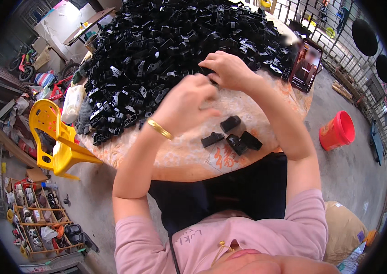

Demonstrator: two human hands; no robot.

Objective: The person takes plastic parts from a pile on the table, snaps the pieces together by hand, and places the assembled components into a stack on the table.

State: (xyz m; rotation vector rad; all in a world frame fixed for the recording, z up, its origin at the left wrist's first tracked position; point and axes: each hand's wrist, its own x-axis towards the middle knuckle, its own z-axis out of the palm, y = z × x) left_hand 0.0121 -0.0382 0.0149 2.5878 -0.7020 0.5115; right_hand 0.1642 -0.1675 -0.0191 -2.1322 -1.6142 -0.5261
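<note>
A large heap of small black plastic parts (pixel 157 50) covers most of the cloth-covered table (pixel 179 160). My left hand (pixel 189 105), with a gold bangle at its wrist, hovers over the heap's near edge. It is blurred by motion; its thumb stands apart from the bent fingers, and nothing shows between them. Just beyond and to the right, my right hand (pixel 230 71) is at the heap's edge with curled fingers. What those fingers hold, if anything, blends into the dark heap. Several loose black plastic pieces (pixel 237 144) lie near the table's front edge.
A phone (pixel 306 66) stands upright at the table's right edge. On the floor to the right is a red bucket (pixel 336 130). A yellow plastic chair (pixel 61 146) stands at the left, with a shoe rack (pixel 38 214) below it. Metal bars line the far right.
</note>
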